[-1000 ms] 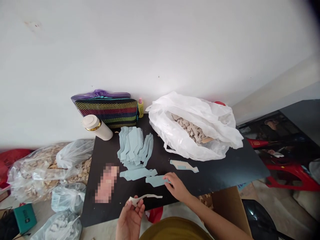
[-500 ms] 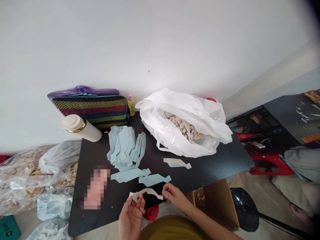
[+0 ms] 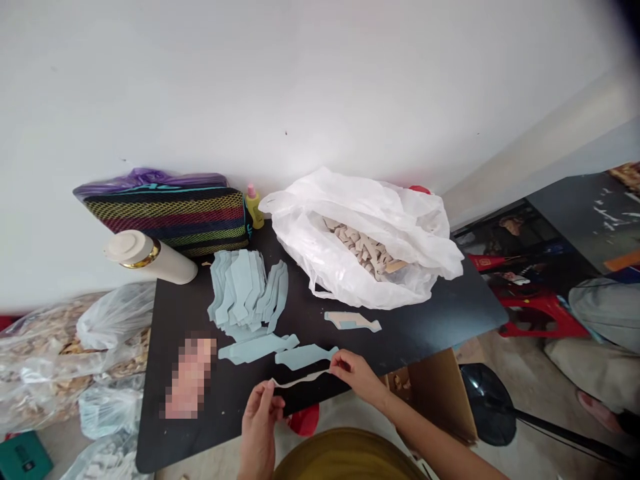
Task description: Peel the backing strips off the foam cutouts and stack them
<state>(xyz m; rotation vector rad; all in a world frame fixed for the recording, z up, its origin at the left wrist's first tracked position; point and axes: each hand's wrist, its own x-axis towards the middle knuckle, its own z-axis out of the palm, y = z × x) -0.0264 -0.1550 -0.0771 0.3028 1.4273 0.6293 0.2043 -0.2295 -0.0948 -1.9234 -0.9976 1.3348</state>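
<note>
Stretched between my two hands is a thin whitish strip [image 3: 303, 381], seen nearly edge-on over the front of the black table. My left hand [image 3: 261, 417] pinches its left end, and my right hand [image 3: 354, 375] pinches the right end. Just beyond the strip lie two flat pale-blue cut pieces, one [image 3: 305, 357] close to my right hand and another [image 3: 257, 348] to its left. Behind them is a fanned pile of similar blue pieces [image 3: 243, 287]. A beige piece with a blue patch [image 3: 353, 321] rests apart on the right.
A white plastic bag [image 3: 345, 267] of beige pieces stands on the black table [image 3: 430, 333]. At the left are a cream bottle [image 3: 170, 260] and a striped mesh bag [image 3: 175, 217]. A cardboard box [image 3: 440, 393] sits below right. Another person's leg [image 3: 575, 370] shows at the far right.
The strip was slack and curved, its face showing; now it is drawn out straighter and turned edge-on. My right hand has risen slightly, and my left hand has turned and closed on its end.
</note>
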